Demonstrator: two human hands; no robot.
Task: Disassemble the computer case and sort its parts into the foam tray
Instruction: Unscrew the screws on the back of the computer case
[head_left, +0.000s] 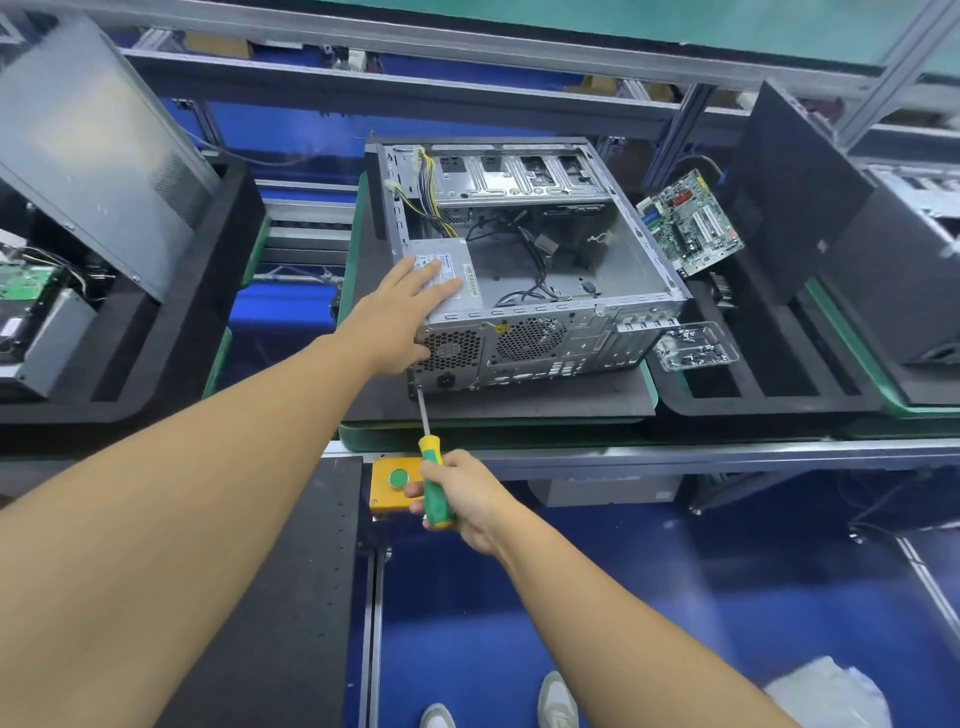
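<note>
From the head camera, the computer case (545, 358) lies on its side on a dark mat in the middle of the bench, open side up and its back panel towards the person. It is already largely stripped: the circuit board (691, 223) stands propped in the black foam tray (779, 400) just to the right, beside a dark side panel (789, 182), and a clear packet of small parts (693, 345) rests on the tray's edge. The power supply (465, 278) is still in the case's near left corner, with loose cables (535, 254) trailing across the bare floor. The left hand (395, 317) lies flat on the power supply, fingers straight over its top and thumb down the back panel, pressing rather than gripping. The right hand (467, 493) is closed around the green and yellow handle of a screwdriver (434, 467), whose shaft runs up to the lower left corner of the back panel, below the power supply's vent. Whether the tip is seated in a screw is too small to tell. The step in hand looks like undoing the screws that fix the power supply to the back panel. The next move probably calls for keeping the shaft square to the panel while turning, catching the freed screw, and steadying the power supply so it does not drop or drag on its cables before it goes to the tray.
</note>
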